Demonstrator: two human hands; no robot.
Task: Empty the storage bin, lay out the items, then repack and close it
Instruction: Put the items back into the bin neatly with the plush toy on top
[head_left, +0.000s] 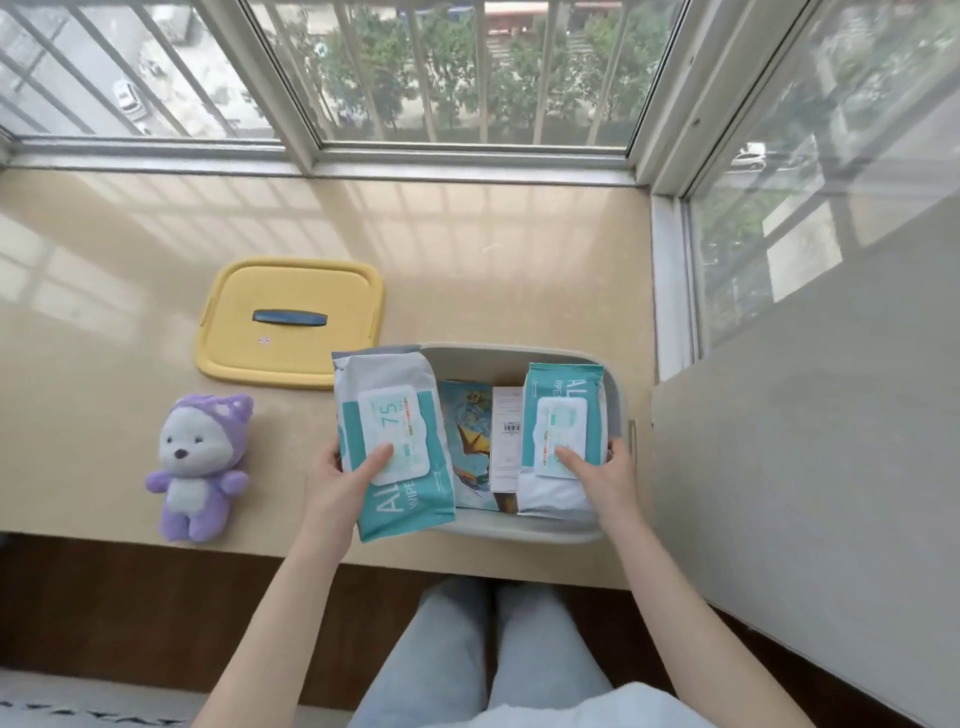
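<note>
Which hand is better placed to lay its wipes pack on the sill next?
Probably the left hand: the left pack overhangs the left rim of the bin, next to bare sill. The right hand grips the right pack inside the bin, close to the wall.

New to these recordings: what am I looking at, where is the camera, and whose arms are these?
There is no machine here: a person works with two bare hands, and the single picture comes from a camera worn on their head, looking down. In front lies a beige stone window ledge. On it are a grey plastic storage bin, its yellow lid with a dark blue handle laid aside, and a purple-and-white plush toy. The left hand holds a teal-and-white wipes pack marked 75 over the bin's left edge; the right hand grips a second teal-and-white wipes pack at the bin's right side. Between them, in the bin, are a colourful printed box and a white box with a barcode.
</note>
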